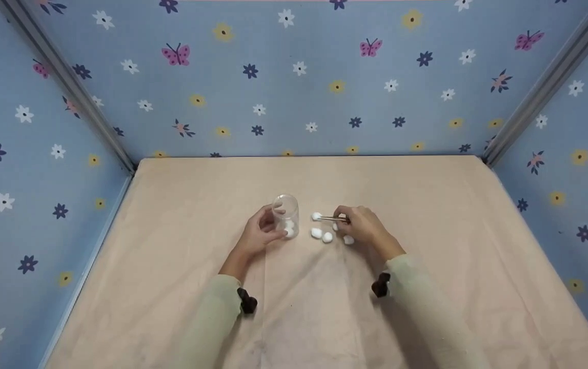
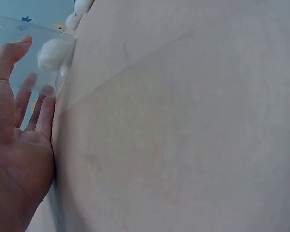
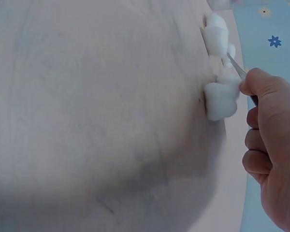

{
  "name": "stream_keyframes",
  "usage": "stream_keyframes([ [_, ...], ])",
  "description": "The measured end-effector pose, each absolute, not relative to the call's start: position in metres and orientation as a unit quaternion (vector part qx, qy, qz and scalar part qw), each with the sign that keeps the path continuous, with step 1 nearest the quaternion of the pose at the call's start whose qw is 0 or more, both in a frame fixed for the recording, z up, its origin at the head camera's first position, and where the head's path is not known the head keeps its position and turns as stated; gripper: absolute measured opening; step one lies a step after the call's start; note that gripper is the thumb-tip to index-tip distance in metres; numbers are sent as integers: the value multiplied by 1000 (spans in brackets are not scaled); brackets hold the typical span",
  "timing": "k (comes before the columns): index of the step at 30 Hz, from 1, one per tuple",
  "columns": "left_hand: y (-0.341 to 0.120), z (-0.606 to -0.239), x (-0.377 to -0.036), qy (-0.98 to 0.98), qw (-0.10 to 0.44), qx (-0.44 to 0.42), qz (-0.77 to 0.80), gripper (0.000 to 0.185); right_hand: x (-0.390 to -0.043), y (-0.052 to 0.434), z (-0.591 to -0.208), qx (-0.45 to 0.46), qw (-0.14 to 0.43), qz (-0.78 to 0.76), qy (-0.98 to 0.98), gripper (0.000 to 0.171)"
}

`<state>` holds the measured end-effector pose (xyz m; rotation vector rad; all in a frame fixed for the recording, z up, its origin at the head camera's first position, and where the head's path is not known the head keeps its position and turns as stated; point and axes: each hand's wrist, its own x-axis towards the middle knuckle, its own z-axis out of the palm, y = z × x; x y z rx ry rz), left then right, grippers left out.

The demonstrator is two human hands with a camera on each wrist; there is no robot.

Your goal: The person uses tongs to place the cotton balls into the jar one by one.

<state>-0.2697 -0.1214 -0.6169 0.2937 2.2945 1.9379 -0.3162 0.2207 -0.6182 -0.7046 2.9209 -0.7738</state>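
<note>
A clear plastic jar (image 1: 285,212) stands upright mid-table with a few white cotton balls (image 1: 289,229) in its bottom. My left hand (image 1: 272,229) grips the jar from its left side. In the left wrist view the thumb and fingers of that hand (image 2: 26,72) wrap the jar (image 2: 43,43), and a cotton ball (image 2: 52,53) shows inside. My right hand (image 1: 348,222) pinches metal tweezers (image 1: 332,218) whose tips meet a cotton ball (image 1: 316,216) just right of the jar. In the right wrist view the right hand (image 3: 251,89) holds the tweezers (image 3: 236,66) over a cotton ball (image 3: 220,99).
Three more loose cotton balls (image 1: 316,233) (image 1: 327,237) (image 1: 348,240) lie close under my right hand. The beige tabletop (image 1: 427,215) is enclosed by blue flowered walls (image 1: 294,77) at the back and both sides.
</note>
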Motion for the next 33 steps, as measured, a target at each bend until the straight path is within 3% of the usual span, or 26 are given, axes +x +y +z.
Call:
stream_keyframes([
  [12,-123,-616,-269,748,66,98,653,75,-326,225,-639,-228,7,-264,937,19],
  [20,-123,-616,-269,739,67,104,662,74,-318,222,-621,-222,29,-266,938,20],
  [26,-122,-615,-269,742,67,104,659,74,-292,207,-580,-190,59,-254,946,20],
  [33,-122,-616,-269,742,68,101,659,74,-288,206,-579,-186,52,-251,949,16],
])
